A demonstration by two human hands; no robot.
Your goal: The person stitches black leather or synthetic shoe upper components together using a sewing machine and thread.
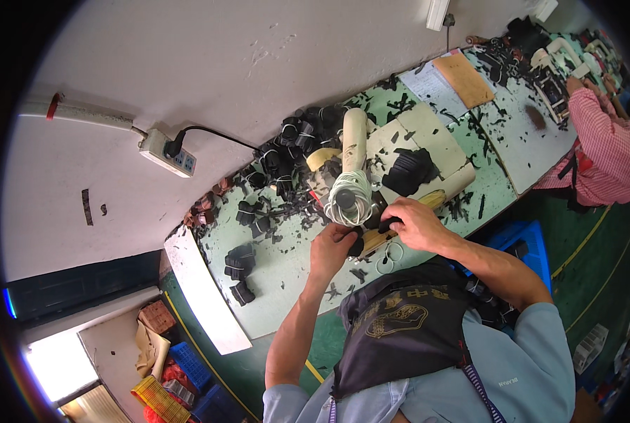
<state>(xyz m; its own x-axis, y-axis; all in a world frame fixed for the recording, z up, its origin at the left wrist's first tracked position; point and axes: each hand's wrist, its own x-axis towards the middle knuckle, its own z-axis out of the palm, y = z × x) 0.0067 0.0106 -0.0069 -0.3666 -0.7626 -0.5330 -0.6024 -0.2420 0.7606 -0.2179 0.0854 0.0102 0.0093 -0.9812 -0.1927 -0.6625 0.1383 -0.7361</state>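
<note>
At the front of a cream bench machine [354, 137], both of my hands work close together. My left hand [329, 248] is closed, its fingers pinching a small black piece of material [356, 244]. Just to the right, my right hand [415, 222] is closed on another dark piece [389, 225]; whether the two pieces are joined I cannot tell. A coil of white cord [349, 197] hangs round the machine's head between and above my hands. On the machine's flat top lies a stack of black pieces [409, 171]. A thin white loop [389, 258] is below my right hand.
Tied black bundles [239, 262] and dark scraps litter the pale green table [294, 282]. More bundles [287, 144] crowd the wall side. A power strip [167, 152] is on the wall. A blue crate [530, 243] stands right. A person in a pink checked top [607, 151] works at far right.
</note>
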